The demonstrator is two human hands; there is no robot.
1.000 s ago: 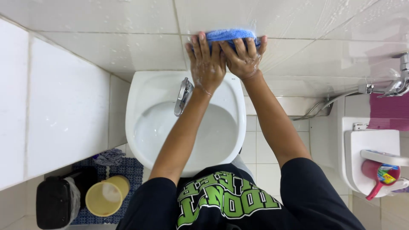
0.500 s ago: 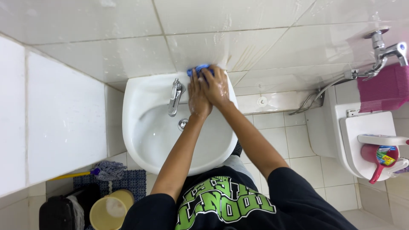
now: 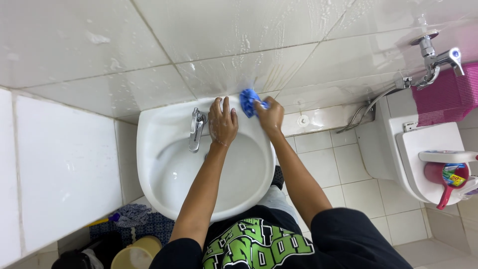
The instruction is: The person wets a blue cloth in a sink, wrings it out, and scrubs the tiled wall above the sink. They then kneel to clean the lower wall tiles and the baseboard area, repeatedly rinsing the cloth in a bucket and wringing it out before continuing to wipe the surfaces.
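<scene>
A white wash basin [image 3: 164, 184] hangs on the tiled wall, with a chrome tap [image 3: 196, 129] at its back rim. My left hand [image 3: 222, 123] lies flat and wet on the basin's back rim, right of the tap, fingers spread. My right hand [image 3: 270, 116] grips a blue sponge [image 3: 247, 101] and presses it where the basin's rear edge meets the wet wall tiles. Soapy streaks run down the tiles above the sponge.
A white toilet [image 3: 423, 149] with a red scoop [image 3: 443, 177] on it stands at the right, below a chrome wall tap [image 3: 434, 57] and hose. A yellow bucket [image 3: 135, 255] and a blue crate [image 3: 154, 225] sit on the floor under the basin.
Both hands came down from the wall tiles to the basin's back rim. My left hand let go of the sponge and now rests flat; my right hand alone holds it.
</scene>
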